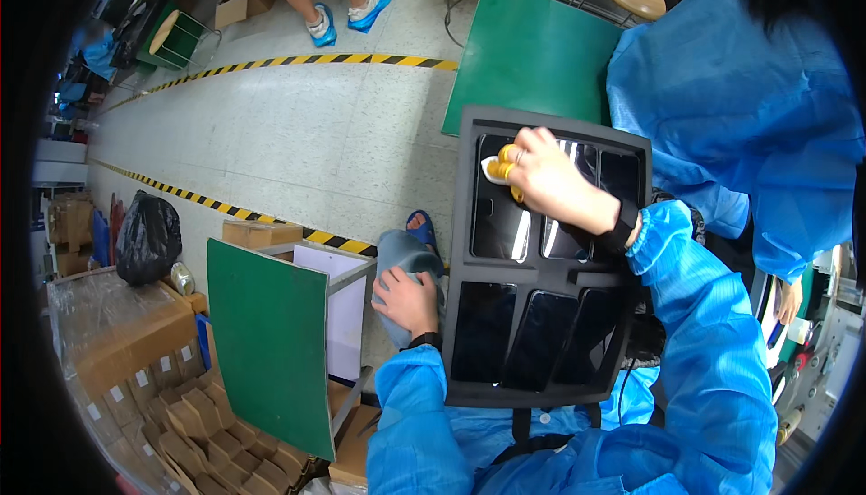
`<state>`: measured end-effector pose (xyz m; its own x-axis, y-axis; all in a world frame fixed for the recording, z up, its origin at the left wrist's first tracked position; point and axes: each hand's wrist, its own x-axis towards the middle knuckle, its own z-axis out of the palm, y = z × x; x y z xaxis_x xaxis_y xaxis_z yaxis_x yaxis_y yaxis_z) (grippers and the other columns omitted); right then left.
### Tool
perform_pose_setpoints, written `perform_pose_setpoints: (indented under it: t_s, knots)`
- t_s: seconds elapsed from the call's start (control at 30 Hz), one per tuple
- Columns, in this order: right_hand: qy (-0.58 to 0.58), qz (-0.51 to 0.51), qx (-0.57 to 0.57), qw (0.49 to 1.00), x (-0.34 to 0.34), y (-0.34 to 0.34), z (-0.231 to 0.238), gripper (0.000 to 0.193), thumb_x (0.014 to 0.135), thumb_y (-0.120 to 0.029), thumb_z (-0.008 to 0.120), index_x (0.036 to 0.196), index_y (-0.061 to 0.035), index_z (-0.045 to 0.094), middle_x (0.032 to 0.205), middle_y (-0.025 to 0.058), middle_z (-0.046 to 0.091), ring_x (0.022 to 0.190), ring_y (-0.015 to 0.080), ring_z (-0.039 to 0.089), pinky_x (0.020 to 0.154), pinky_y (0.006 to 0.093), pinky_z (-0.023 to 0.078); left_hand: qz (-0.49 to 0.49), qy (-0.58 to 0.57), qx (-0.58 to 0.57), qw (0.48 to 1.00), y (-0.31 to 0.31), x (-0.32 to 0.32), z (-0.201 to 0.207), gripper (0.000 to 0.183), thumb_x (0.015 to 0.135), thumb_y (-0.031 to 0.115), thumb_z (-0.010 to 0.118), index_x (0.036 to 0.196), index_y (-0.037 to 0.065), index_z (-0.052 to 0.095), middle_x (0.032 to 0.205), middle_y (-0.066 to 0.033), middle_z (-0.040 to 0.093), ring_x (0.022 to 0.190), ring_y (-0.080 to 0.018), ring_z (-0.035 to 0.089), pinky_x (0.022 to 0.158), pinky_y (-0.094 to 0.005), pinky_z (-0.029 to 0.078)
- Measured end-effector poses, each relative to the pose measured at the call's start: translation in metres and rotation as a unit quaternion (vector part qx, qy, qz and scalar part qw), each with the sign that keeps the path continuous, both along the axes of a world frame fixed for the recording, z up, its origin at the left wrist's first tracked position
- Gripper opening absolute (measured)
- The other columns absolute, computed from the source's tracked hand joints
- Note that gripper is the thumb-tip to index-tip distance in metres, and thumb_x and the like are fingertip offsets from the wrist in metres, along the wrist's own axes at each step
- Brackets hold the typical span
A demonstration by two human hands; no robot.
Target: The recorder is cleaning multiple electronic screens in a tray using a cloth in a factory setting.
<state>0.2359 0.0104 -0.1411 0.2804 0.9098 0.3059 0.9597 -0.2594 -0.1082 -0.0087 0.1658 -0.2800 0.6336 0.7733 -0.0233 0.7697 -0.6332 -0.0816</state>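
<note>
Laid out in a black foam tray [541, 276]
Holding three dark phones [492, 224] toward twelve o'clock, three toward six.

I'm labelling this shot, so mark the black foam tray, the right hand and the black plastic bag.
Black foam tray [541, 277]: head view, bare strip between its two rows.
Right hand [550, 175]: head view, back of the hand.
Black plastic bag [148, 239]: head view, middle of its side.
</note>
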Motion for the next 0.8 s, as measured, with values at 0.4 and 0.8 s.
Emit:
perform_pose_setpoints:
  t_s: [0.4, 0.8]
  knots:
    - [-0.059, -0.057, -0.04, 0.996, 0.027, 0.011, 0.001, 0.009, 0.068, -0.015, 0.062, 0.075, -0.01, 0.066, 0.08, 0.0046, 0.058, 0.082, 0.0226, 0.051, 0.072, 0.0346, 0.041, 0.0, -0.013, 0.006, 1.0, 0.002, 0.0, 0.002, 0.034, 0.073, 0.032, 0.061, 0.095, 0.007, 0.055, 0.103, -0.0093, 0.053, 0.113, -0.0302, 0.048, 0.089, -0.0573, 0.04]
    - [-0.02, -0.115, -0.016, 0.993, 0.025, 0.024, -0.008, 0.01, 0.069, -0.011, 0.062, 0.076, -0.0052, 0.066, 0.089, 0.0093, 0.06, 0.086, 0.0247, 0.053, 0.075, 0.0355, 0.043, -0.009, -0.026, 0.008, 1.0, 0.001, -0.001, 0.0, 0.034, 0.073, 0.032, 0.061, 0.095, 0.007, 0.055, 0.102, -0.0098, 0.053, 0.113, -0.0307, 0.048, 0.09, -0.0587, 0.039]
